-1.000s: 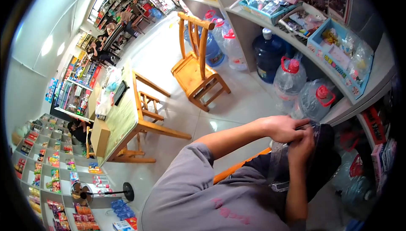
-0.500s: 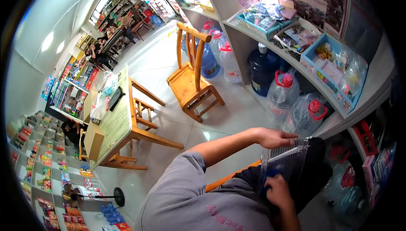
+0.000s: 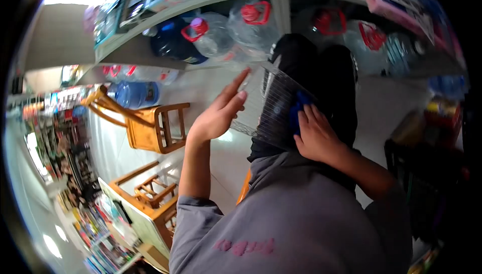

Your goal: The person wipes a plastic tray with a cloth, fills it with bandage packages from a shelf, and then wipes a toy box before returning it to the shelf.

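Observation:
A clear plastic panel or shallow case with fine grid lines lies tilted across my dark-trousered lap. At its left edge is my left hand, fingers stretched out and the thumb a little apart; whether it touches the plastic is hard to see. My right hand presses a bunched blue cloth against the panel's right part. The fingers lie over the cloth and partly hide it. Motion blur softens the panel's outline.
Large clear bottles with red caps stand under the shelf ahead. To the left are a wooden chair, a blue water jug and a table. Stocked shelves line the far left.
My view has turned down and to the right, bringing my lap to the middle. My left hand now points forward beside the panel's edge; the blue cloth remains under my right hand.

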Motion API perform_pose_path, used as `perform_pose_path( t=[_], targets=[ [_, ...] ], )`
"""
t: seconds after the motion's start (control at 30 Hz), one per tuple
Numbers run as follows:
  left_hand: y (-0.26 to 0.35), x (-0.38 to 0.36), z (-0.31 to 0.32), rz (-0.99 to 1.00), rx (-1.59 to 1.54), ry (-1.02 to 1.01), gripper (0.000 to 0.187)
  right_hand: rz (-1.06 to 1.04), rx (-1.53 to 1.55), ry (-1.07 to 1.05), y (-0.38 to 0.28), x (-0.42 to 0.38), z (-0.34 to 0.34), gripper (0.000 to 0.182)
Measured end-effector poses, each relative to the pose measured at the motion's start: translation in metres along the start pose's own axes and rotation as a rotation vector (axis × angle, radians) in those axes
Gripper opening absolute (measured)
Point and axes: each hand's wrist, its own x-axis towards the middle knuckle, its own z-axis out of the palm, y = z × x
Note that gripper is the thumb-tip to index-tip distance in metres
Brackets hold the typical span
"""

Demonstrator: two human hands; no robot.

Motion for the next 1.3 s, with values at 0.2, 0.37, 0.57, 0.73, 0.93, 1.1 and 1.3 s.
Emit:
perform_pose_path(
  t=[0.2,0.37,0.57,0.73,0.93,1.1,1.3],
  targets=[
    [0.001,0.010,0.008,0.008,-0.024,-0.016,0.071,-0.180,0.228,0.278,-0.019,0.055,-0.004,0.076],
    [0.008,0.014,0.008,0.022,-0.030,-0.014,0.067,-0.379,0.382,0.506,-0.031,0.100,-0.011,0.055],
    [-0.015,0.032,0.009,0.161,-0.150,-0.099,0.061,-0.651,0.668,0.156,-0.029,0.080,0.020,0.038],
    [-0.044,0.031,0.008,-0.098,-0.278,-0.037,0.065,-0.494,0.469,-0.258,0.005,0.049,-0.011,0.041],
    [-0.074,0.029,0.017,0.044,-0.279,-0.098,0.067,-0.393,-0.110,-0.460,0.053,-0.024,-0.006,0.029],
    [-0.062,0.026,0.028,0.079,-0.253,-0.051,0.076,-0.294,-0.347,-0.063,0.044,-0.045,-0.033,0.018],
    [-0.053,0.024,0.023,0.131,-0.216,-0.192,0.093,-0.334,-0.072,0.041,0.081,-0.034,-0.004,0.011]
  ],
)
